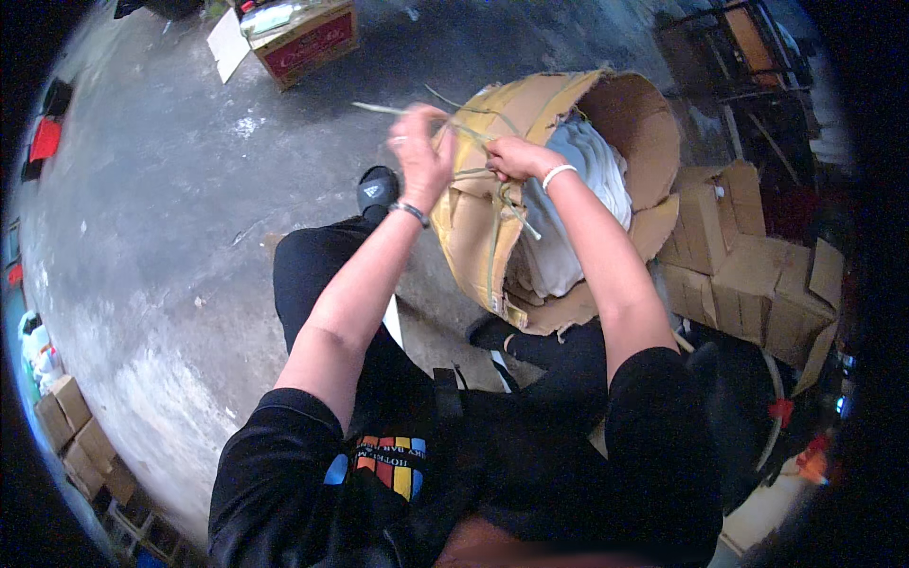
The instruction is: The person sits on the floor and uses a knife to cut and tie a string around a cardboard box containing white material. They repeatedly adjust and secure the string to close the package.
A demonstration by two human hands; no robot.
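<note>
A cardboard wrap [483, 213], rolled into a rough cylinder and bound with yellow tape, lies on its side in front of me. White folded fabric [568, 206] fills its open end. A pale green strap [469, 131] crosses the top of the wrap, and more strap hangs in a loose knot near its edge. My right hand [516, 157], wearing a white bracelet, pinches the strap at the rim of the wrap. Blurred by motion, my left hand [422, 156] is raised beside the wrap at the strap's free end; whether its fingers grip the strap cannot be told.
Opened brown cardboard boxes [746, 277] stand close on the right. A printed carton [309, 46] is on the concrete floor [163, 192] at the top. Dark metal-framed furniture [760, 50] is at the upper right, and small cardboard boxes [85, 447] line the lower left.
</note>
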